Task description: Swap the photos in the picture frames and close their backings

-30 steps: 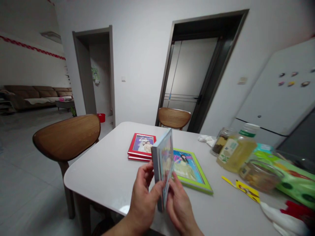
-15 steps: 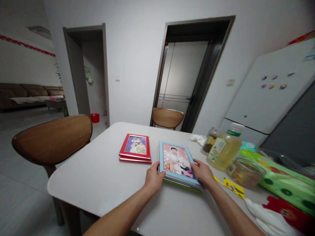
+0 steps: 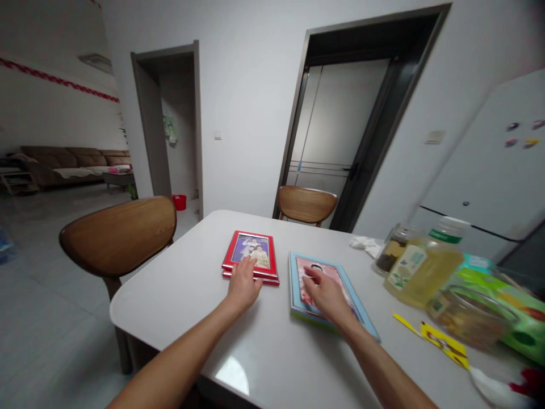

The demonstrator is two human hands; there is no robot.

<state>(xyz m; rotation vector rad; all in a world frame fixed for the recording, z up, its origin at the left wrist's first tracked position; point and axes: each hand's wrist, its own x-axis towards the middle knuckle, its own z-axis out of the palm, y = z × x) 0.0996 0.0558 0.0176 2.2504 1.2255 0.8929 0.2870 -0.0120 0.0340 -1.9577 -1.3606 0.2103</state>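
Two red photo frames (image 3: 229,257) lie stacked on the white table (image 3: 170,301). My left hand (image 3: 245,285) is over their near edge, fingers apart, holding nothing; whether the fingertips touch the top frame cannot be made out. To the right lies a stack with a light blue photo frame (image 3: 355,292) on top and a green edge below. Above its picture hovers my right hand (image 3: 326,291), fingers bent and apart, with nothing in it. That hand hides part of the photo.
On the right side stand a jar (image 3: 394,250), a bottle of yellow liquid (image 3: 428,264) and a glass bowl (image 3: 468,318). Yellow cards (image 3: 445,343) and a crumpled tissue (image 3: 365,245) lie near them. Wooden chairs (image 3: 123,236) stand at the left and far sides.
Both hands have let go of the blue frame stack. My left hand has moved left to the red frames; my right hand has moved over the blue frame's picture. The view has turned left.
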